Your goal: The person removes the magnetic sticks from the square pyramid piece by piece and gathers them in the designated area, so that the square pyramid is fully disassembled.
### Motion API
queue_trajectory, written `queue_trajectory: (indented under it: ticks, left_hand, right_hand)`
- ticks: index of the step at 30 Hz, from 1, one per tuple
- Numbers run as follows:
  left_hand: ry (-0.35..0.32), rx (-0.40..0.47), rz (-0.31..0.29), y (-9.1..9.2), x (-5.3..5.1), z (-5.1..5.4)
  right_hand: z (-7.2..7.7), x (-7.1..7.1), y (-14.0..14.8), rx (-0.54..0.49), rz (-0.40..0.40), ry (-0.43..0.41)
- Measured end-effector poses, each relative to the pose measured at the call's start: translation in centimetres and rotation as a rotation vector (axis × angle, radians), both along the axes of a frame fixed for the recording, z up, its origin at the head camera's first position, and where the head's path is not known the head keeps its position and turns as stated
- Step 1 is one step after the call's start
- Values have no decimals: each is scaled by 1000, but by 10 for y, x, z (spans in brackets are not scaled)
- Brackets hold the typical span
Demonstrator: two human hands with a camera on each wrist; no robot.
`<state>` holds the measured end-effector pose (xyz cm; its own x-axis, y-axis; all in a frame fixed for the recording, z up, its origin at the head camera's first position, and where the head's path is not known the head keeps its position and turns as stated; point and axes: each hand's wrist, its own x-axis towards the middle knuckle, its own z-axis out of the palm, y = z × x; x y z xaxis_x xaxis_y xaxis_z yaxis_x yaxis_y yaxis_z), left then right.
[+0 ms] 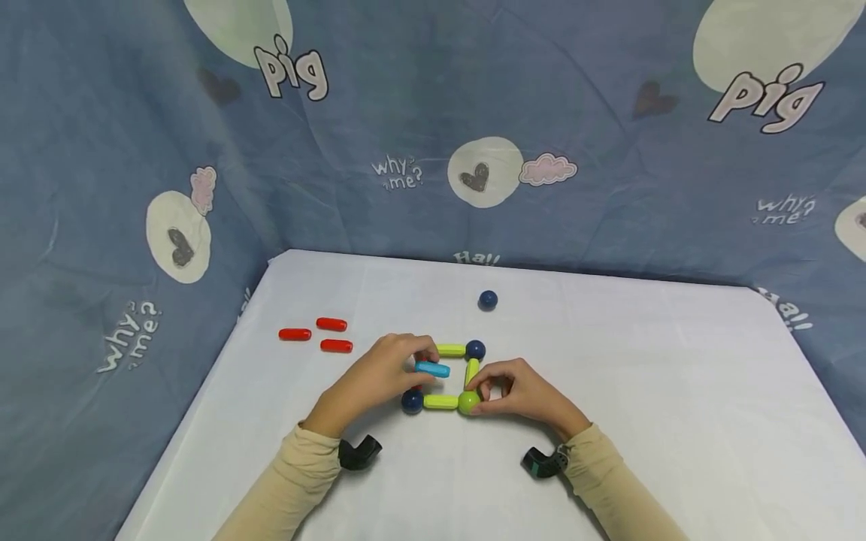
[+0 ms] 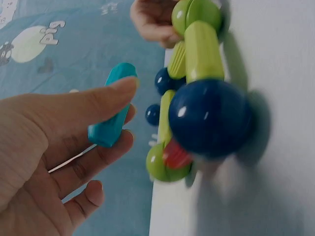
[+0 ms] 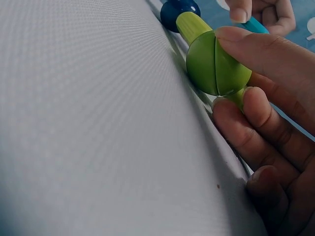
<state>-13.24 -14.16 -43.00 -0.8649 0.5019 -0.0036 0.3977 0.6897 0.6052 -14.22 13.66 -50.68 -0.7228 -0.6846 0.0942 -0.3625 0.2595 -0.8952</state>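
Observation:
The left hand (image 1: 382,373) pinches a light blue stick (image 1: 433,369) between thumb and fingers, above a four-sided frame on the white table. In the left wrist view the blue stick (image 2: 112,105) is clear of the frame's balls. Thumb and fingers of the right hand (image 1: 524,394) hold the green ball (image 1: 468,403) at the near right corner. Yellow-green sticks (image 1: 441,402) join that ball to a dark blue ball (image 1: 412,401) at near left and another blue ball (image 1: 476,350) at far right. A red stick (image 2: 176,155) and a second green ball (image 2: 160,164) form the left side, partly hidden.
Three red sticks (image 1: 336,346) lie to the left on the white table (image 1: 643,391). A loose dark blue ball (image 1: 488,300) sits behind the frame. Printed blue cloth (image 1: 406,98) hangs behind and at the left. Black wrist cameras (image 1: 360,454) are worn on both wrists.

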Motion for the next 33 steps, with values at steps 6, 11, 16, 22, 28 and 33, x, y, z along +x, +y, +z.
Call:
queue_trajectory:
  ticks: [6, 11, 16, 22, 28, 33]
  left_hand:
    - [67, -10, 36, -31, 2, 0]
    - [108, 11, 119, -64, 7, -2]
    - [123, 8, 199, -101, 10, -5]
    - [101, -80, 279, -137, 9, -5]
    - [26, -114, 347, -156, 8, -8]
    - [-28, -130, 370, -162, 6, -12]
  right_hand:
    - [0, 0, -1, 12, 3, -7]
    - [-1, -1, -1, 15, 4, -4]
    - [-2, -1, 0, 10, 8, 4]
    - [-2, 0, 1, -1, 6, 3]
    - [-2, 0, 1, -8, 10, -6]
    - [-1, 0, 0, -17, 16, -5]
